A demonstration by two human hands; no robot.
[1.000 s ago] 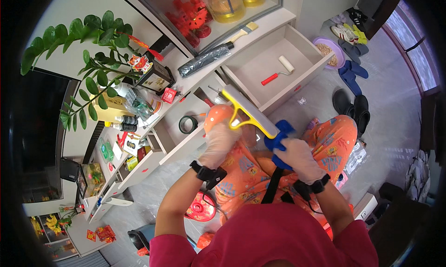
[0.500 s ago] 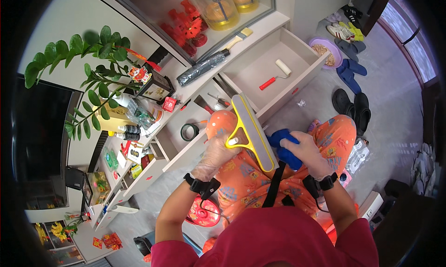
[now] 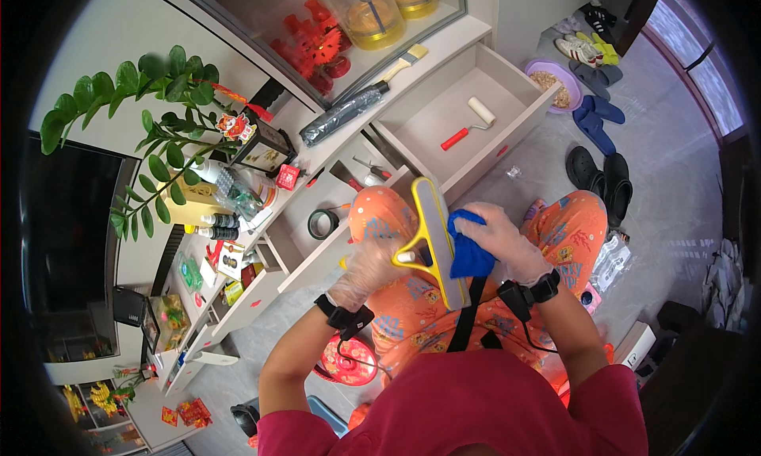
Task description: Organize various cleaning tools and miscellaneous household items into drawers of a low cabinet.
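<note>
Centrally, a squeegee [image 3: 441, 242] slants between left hand [image 3: 366, 264] and right hand [image 3: 499, 238].
Its handle [image 3: 397, 259] runs into the left's closed grip; the right pinches a blue cloth [image 3: 470, 254] at the head's right edge. Long grey head [image 3: 434, 214], yellow frame.

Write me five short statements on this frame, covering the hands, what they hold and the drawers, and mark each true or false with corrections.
1. The left hand holds a yellow squeegee. True.
2. The right hand holds a red cloth. False: the right hand holds a blue cloth.
3. The paint roller lies in an open drawer. True.
4. The tape roll lies on the floor. False: the tape roll lies in a second open drawer.
5. The brush lies on the ledge. True.
</note>
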